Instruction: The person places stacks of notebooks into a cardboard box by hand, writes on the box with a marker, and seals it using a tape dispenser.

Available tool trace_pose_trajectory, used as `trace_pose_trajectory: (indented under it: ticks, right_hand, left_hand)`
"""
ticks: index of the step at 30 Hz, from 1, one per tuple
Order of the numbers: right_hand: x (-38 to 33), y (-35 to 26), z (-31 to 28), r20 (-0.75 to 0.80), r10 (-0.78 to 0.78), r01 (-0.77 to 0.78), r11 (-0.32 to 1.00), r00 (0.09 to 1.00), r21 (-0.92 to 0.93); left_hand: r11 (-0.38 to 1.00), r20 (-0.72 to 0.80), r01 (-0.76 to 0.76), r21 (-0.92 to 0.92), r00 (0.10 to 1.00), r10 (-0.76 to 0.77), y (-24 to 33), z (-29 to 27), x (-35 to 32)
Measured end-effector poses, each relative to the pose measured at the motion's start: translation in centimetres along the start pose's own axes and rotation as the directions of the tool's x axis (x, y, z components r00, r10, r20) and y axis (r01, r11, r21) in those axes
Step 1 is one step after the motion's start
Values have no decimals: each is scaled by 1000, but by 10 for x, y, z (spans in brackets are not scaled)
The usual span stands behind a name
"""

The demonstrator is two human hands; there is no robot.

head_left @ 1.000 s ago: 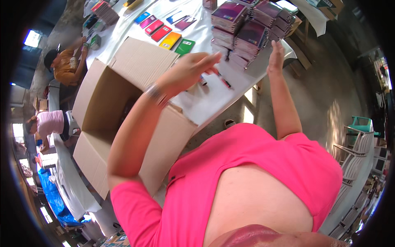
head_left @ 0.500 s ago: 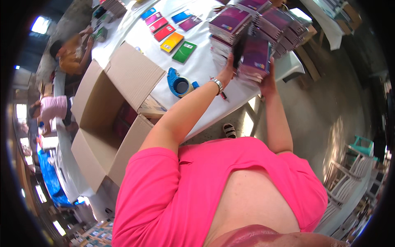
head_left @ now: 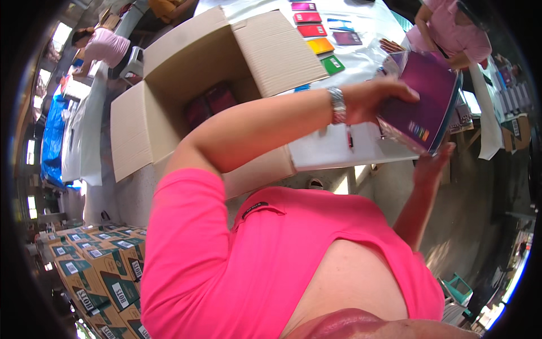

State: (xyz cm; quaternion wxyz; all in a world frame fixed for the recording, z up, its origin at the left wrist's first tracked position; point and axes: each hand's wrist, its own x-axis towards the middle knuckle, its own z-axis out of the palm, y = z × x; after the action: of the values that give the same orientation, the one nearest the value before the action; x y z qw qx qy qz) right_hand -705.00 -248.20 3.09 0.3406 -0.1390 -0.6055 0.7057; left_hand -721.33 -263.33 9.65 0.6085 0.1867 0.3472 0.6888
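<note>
Between my two hands is a stack of purple spiral notebooks (head_left: pixel 423 99), tilted and held above the table's right front corner. My left hand (head_left: pixel 378 99), with a metal watch on the wrist, grips the stack's left side, thumb across the top cover. At the lower right corner my right hand (head_left: pixel 433 163) supports it, fingers partly hidden behind the stack. To the left stands a cardboard box (head_left: pixel 197 51) with its flaps spread. More purple notebooks (head_left: pixel 212 104) lie deep inside it, partly covered by my left forearm.
Red, yellow and green notebooks (head_left: pixel 332 64) lie on the white-covered table (head_left: pixel 327 150), near a red and black pen (head_left: pixel 349 138). A person in pink (head_left: pixel 451 34) stands at the far right. Printed cartons (head_left: pixel 104 265) are stacked at lower left.
The view has turned left, bringing the box nearer the middle. My hands have lifted the notebook stack away from the piles and nearer to me.
</note>
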Motion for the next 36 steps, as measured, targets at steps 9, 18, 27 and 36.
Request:
trace_pose_trajectory:
  ticks: [9,18,27,36]
  right_hand:
    - [52,-81,244,720,-462,699,713,518,-45]
    - [40,113,438,776,195,732,257,600,-631]
    - [-10,200,474,64,993,995,102,-103,13]
    - [-47,256,463,289,845,893,431,-451,132]
  left_hand:
    - [589,-270,-801,-106,594,758,28,-67,-252]
    - [299,-338,-949,-94,313,887,-44,-109,-436]
    - [39,-553,-994,-106,92,828,-64,-90,-480]
    - [5,-616,-997,-79,53,786,-71,-94,-481]
